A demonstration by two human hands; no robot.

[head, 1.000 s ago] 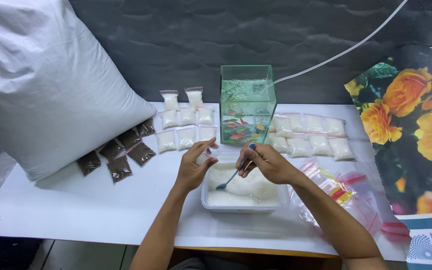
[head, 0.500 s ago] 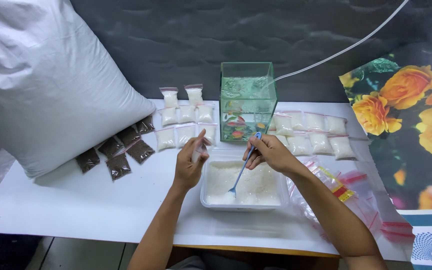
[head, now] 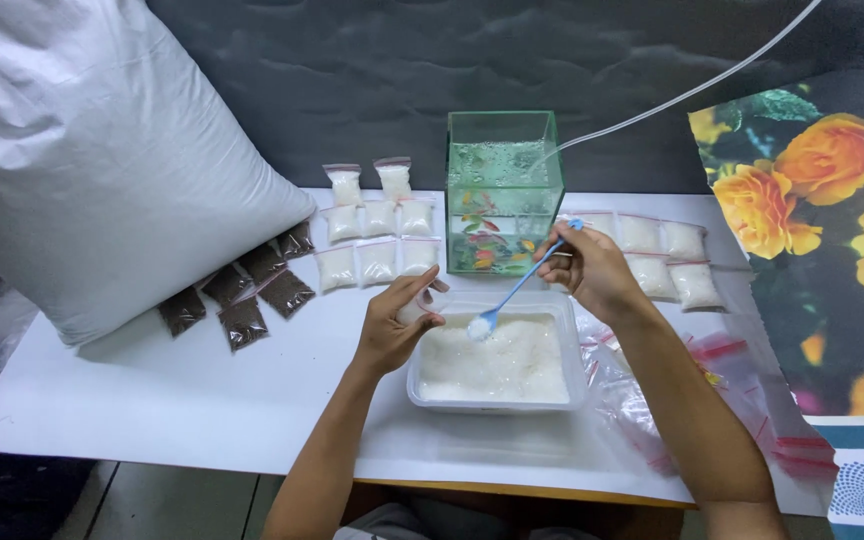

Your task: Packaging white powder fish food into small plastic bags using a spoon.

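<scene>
My right hand (head: 592, 268) holds a blue spoon (head: 518, 287) by its handle, the bowl heaped with white powder just above the left part of a clear plastic tub (head: 498, 398) filled with the same white powder. My left hand (head: 392, 325) grips a small clear zip bag (head: 418, 306) at the tub's left rim, its mouth close to the spoon's tip.
Filled white bags (head: 377, 225) lie in rows behind my left hand, more (head: 667, 258) at the right. Dark brown bags (head: 242, 290) sit beside a big white sack (head: 92, 160). A small glass aquarium (head: 502, 190) with a hose stands behind the tub. Empty zip bags (head: 712, 400) pile at the right.
My right hand scooped powder from the tub, lifted the spoon and swung its loaded bowl left to the bag. My left hand brought the bag to the tub's rim.
</scene>
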